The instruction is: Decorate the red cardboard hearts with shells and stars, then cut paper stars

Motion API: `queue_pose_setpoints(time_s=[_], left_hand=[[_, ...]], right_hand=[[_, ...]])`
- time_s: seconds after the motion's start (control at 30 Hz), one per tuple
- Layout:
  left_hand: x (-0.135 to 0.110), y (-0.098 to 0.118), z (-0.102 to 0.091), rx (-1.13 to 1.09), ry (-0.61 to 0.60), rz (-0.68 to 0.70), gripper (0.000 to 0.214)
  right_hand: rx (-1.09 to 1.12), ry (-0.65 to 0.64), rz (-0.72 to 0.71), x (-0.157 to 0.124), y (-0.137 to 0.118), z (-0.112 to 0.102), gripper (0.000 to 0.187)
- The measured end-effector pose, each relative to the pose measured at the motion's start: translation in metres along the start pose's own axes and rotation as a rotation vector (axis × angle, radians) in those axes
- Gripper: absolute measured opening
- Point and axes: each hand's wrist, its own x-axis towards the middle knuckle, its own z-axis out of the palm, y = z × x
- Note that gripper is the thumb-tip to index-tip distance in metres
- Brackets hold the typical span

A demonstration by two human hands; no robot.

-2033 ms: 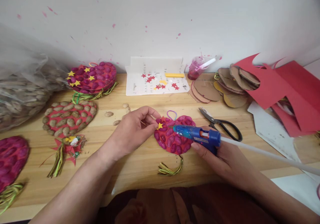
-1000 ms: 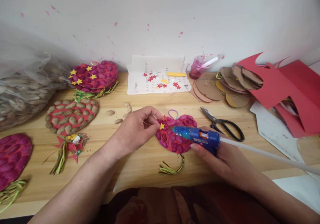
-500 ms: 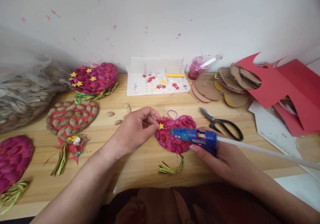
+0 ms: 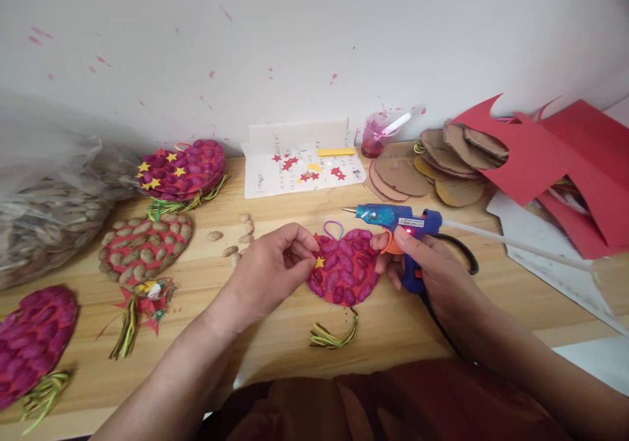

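My left hand (image 4: 275, 264) is closed, thumb and finger pinching a small yellow star (image 4: 319, 262) at the left side of a heart-shaped ornament (image 4: 346, 274). Purple-painted peanuts cover this red ornament, which has a purple loop (image 4: 334, 230) at its top and a green-yellow tassel (image 4: 334, 336) below. A red star (image 4: 317, 238) lies at its upper left edge. My right hand (image 4: 432, 264) grips a blue glue gun (image 4: 386, 215), fingers by its orange trigger. The metal nozzle points left, beyond the ornament's top, and a white glue stick (image 4: 511, 239) sticks out behind.
Loose stars lie on a paper sheet (image 4: 255, 172) at the back. Beside it stand a cup of pink paint (image 4: 376, 143) and cardboard shapes (image 4: 400, 172). Red paper (image 4: 584, 166) fills the right. Peanut hearts (image 4: 147, 248) and a bag of peanuts (image 4: 54, 211) are at left.
My right hand has raised the glue gun away from the ornament, its nozzle now beyond the top edge. The yellow star has shifted slightly right and nearer me with my left fingertips.
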Motion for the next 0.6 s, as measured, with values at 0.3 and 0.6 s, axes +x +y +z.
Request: queue_pose_setpoints(time_s=[0.3, 0.6], left_hand=[[0.001, 0.004, 0.007, 0.092, 0.040, -0.019, 0.012], [0.005, -0.001, 0.009, 0.157, 0.076, -0.016, 0.014]], right_hand=[[-0.034, -0.078, -0.018, -0.002, 0.011, -0.008, 0.033], [-0.099, -0.070, 0.013, -0.003, 0.007, -0.007, 0.040]])
